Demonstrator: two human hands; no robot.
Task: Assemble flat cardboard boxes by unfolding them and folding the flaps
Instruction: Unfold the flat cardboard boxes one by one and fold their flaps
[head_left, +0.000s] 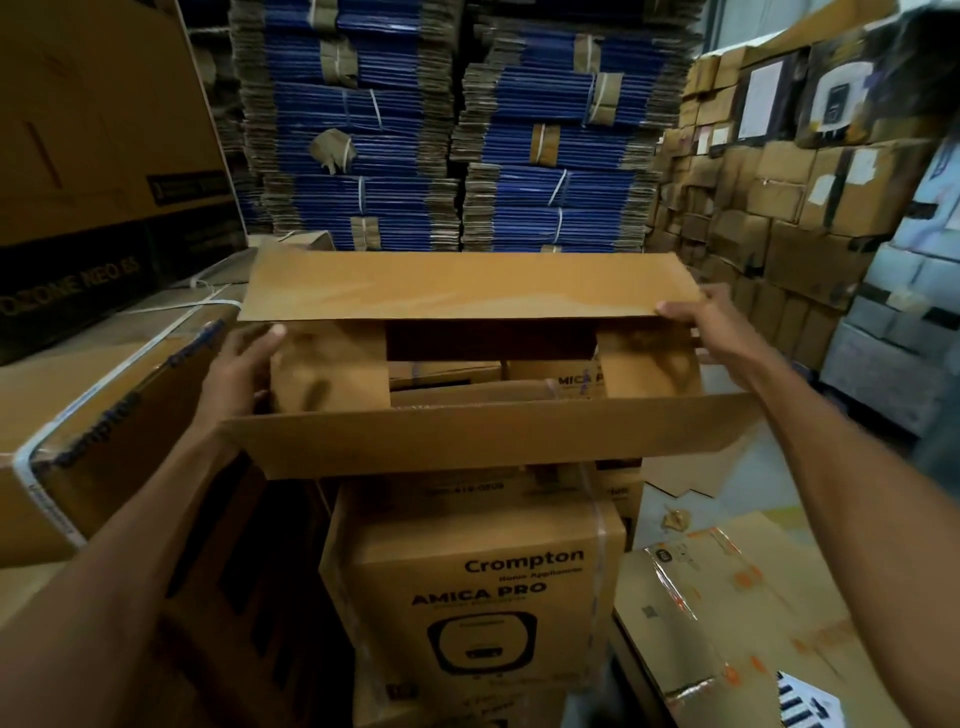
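Note:
A brown cardboard box (483, 441) stands opened up in front of me, on top of a printed Crompton carton (467, 587). Its far long flap (467, 286) tilts inward over the opening, and its near long flap hangs out toward me. The two short side flaps are folded in. My left hand (239, 369) rests on the left side flap (327, 369), fingers extended along it. My right hand (696, 322) pinches the right corner of the far flap, thumb underneath.
Tall stacks of bundled flat blue boxes (457, 130) fill the back. Large strapped cartons (104, 389) crowd the left. A wall of small brown boxes (779, 208) rises at the right. Flattened taped cardboard (753, 597) lies at lower right.

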